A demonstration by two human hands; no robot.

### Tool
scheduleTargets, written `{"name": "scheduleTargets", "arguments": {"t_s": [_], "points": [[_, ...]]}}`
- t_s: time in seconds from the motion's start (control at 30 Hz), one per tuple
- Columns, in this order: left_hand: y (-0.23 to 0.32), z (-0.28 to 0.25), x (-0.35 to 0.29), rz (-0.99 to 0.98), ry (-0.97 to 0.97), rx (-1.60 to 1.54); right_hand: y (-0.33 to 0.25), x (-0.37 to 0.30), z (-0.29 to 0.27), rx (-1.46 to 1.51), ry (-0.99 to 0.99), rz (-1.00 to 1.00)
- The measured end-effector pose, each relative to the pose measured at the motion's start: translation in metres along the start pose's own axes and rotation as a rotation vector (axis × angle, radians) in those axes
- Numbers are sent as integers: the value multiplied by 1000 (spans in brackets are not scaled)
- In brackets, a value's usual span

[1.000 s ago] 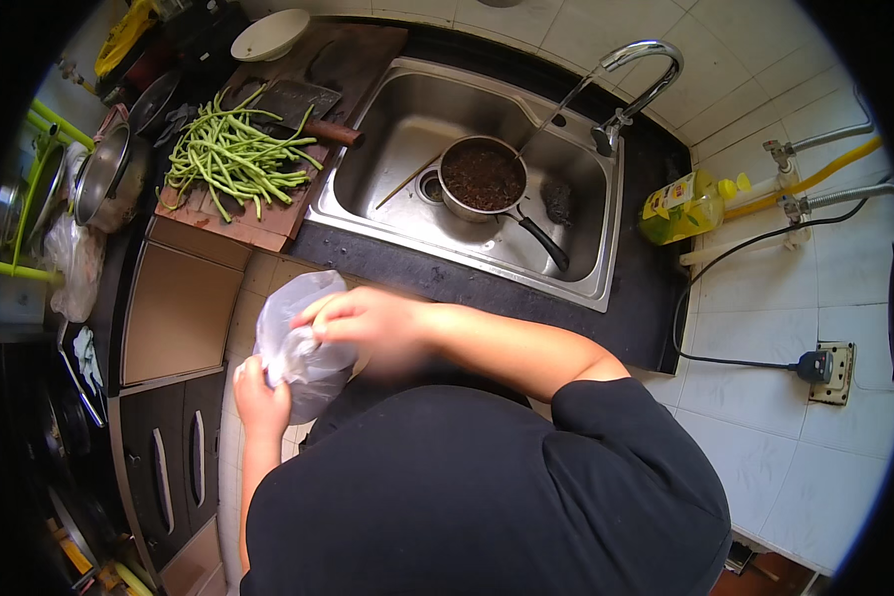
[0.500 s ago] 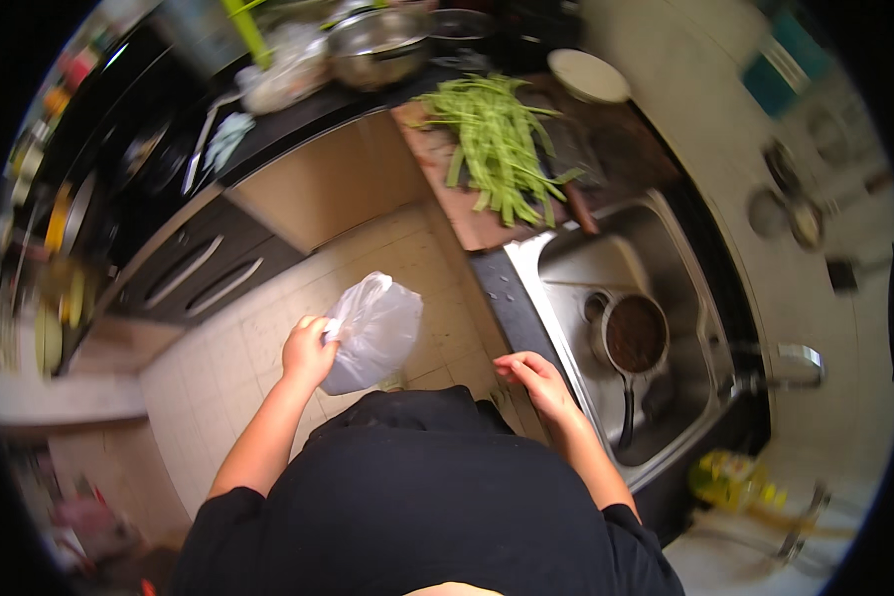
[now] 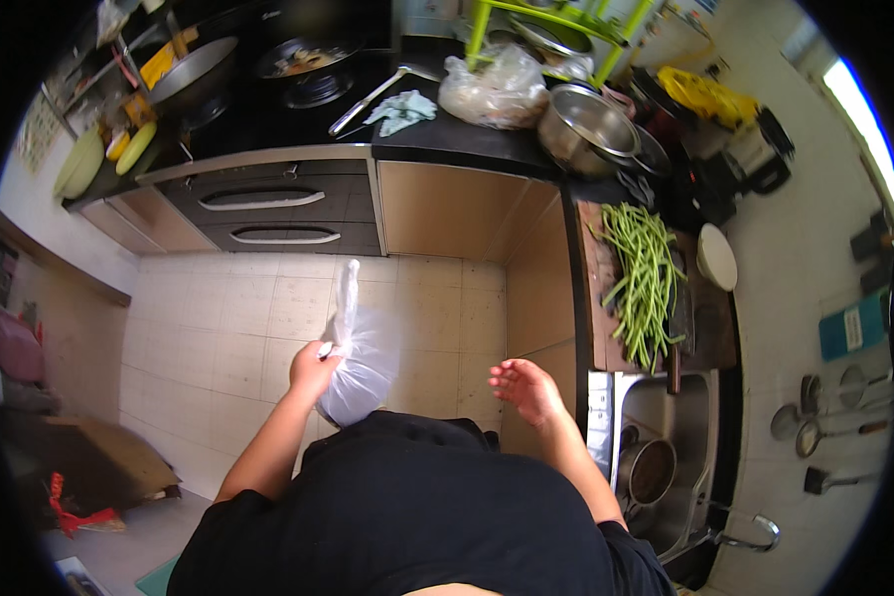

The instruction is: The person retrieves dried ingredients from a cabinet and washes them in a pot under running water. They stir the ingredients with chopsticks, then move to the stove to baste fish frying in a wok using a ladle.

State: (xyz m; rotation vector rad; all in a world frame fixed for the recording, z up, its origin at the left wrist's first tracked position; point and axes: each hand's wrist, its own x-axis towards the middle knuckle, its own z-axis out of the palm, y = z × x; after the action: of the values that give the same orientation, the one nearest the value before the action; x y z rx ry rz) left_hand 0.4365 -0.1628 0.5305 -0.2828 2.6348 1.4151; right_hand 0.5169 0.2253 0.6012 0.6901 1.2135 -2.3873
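My left hand [image 3: 313, 372] is closed around the gathered neck of a thin, whitish see-through plastic bag [image 3: 364, 370]. The twisted top of the bag sticks up above the fist, and its rounded body hangs in front of my black shirt. What the bag holds, if anything, I cannot make out. My right hand [image 3: 528, 391] is in the air beside the counter, palm partly turned up and fingers loosely bent, with nothing in it. Nearest to it on the right are the cutting board [image 3: 597, 343], heaped with long green beans [image 3: 646, 273], and the sink [image 3: 656, 401].
A brown-handled knife [image 3: 673, 370] lies by the beans. The sink holds a saucepan [image 3: 653, 471]. Along the far counter stand a metal pot [image 3: 586, 129], a filled plastic bag [image 3: 494, 87], a cloth [image 3: 404, 111], and a wok [image 3: 310, 60] on the stove. Cabinet drawers [image 3: 268, 209] line the front.
My view has turned left, so the counter and sink sit further right. The left hand still grips the bag, whose neck now points up. The right hand has turned its palm up.
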Motion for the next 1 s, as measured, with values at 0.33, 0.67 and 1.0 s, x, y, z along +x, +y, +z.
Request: {"name": "scheduleTargets", "arguments": {"t_s": [0.33,0.67,1.0], "points": [[-42,-84,64,-481,55,-867,-10,162,109,116,-63,134],[-95,-102,109,-626,222,-1329,-70,377,164,408,-20,72],[-39,-135,160,-693,510,-1307,-112,531,215,879,144,-26]]}}
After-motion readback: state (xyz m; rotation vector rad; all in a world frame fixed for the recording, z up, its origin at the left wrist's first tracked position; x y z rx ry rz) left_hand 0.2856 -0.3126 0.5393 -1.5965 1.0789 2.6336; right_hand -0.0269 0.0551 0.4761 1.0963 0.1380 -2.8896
